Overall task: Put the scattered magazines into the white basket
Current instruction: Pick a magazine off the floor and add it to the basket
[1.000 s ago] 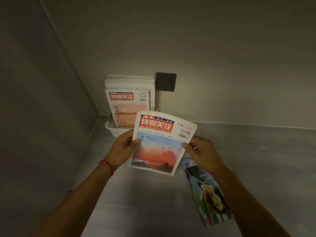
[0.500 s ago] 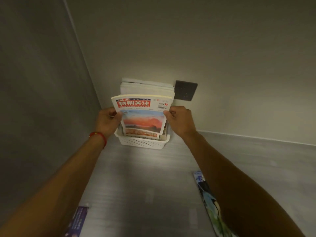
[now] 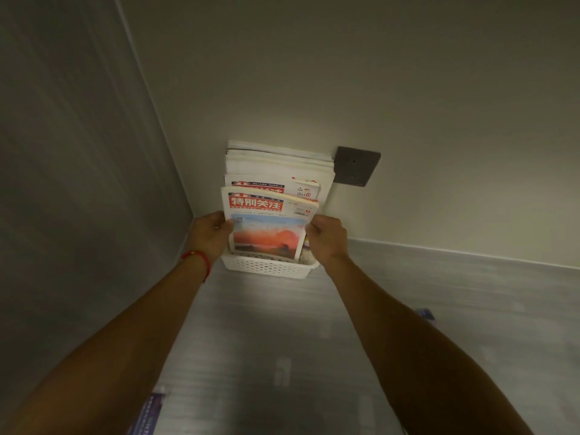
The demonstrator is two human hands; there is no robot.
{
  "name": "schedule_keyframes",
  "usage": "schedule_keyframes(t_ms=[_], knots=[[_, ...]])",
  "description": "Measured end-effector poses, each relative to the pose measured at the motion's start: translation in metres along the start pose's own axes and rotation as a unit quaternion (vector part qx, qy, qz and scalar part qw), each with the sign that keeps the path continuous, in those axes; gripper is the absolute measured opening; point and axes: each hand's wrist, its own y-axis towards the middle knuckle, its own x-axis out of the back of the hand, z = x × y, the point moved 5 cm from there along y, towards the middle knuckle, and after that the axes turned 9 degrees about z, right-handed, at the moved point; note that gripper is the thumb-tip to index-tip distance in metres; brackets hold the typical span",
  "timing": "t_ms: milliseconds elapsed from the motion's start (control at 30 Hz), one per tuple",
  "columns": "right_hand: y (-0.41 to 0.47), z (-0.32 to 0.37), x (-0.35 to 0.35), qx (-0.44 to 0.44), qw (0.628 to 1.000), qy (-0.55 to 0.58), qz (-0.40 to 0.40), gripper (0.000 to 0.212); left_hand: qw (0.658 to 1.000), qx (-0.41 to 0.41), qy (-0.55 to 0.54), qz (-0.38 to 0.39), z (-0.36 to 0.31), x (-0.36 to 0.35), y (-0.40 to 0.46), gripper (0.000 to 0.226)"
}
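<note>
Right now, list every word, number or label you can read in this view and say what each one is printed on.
"特别关注": red masthead of the front magazine, which the left hand and right hand lower into the white basket.
"2022": top right corner of the second magazine behind it; its masthead is mostly covered.
Small print under the front masthead, and its corner label: too small to read.
Purple magazine at the bottom edge: lettering blurred, unreadable.

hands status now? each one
Left hand: gripping the magazine by its left edge.
Right hand: gripping the same magazine's right edge.
</note>
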Motion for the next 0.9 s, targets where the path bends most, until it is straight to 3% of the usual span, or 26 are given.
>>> schedule_keyframes(t_ms=[133, 200, 300, 367, 467, 567, 633, 767, 900], knots=[[-0.009, 0.001, 0.003, 0.013, 0.992, 0.12, 0.047, 0.017, 0.999, 0.035, -0.017, -0.024, 0.003, -0.005, 0.01, 0.046], [-0.022, -0.001, 0.01, 0.033, 0.986, 0.143, 0.073, 0.027, 0.999, 0.027, -0.02, -0.025, 0.001, -0.009, 0.006, 0.037], [-0.048, -0.021, 0.026, 0.07, 0.99, 0.102, 0.074, 0.024, 0.998, -0.001, 0.0, -0.065, -0.002, -0.013, -0.017, 0.027], [-0.071, -0.052, 0.037, 0.099, 0.992, 0.041, 0.06, 0.02, 0.99, -0.031, 0.072, -0.116, -0.003, -0.018, -0.042, 0.022], [-0.114, -0.122, 0.06, 0.041, 0.998, -0.035, 0.024, 0.023, 0.982, -0.074, 0.111, -0.135, 0.005, -0.049, -0.087, 0.036], [-0.154, -0.193, 0.089, -0.021, 0.992, -0.126, -0.021, 0.021, 0.984, -0.08, 0.143, -0.078, 0.021, -0.101, -0.129, 0.048], [-0.182, -0.239, 0.108, -0.112, 0.986, -0.122, 0.001, 0.022, 0.977, -0.11, 0.18, -0.01, 0.03, -0.145, -0.155, 0.052], [-0.237, -0.309, 0.136, -0.284, 0.94, -0.179, 0.057, 0.056, 0.967, -0.103, 0.204, 0.112, 0.045, -0.224, -0.196, 0.054], [-0.267, -0.333, 0.139, -0.308, 0.936, -0.162, 0.062, 0.067, 0.927, -0.085, 0.292, 0.218, 0.061, -0.291, -0.223, 0.058]])
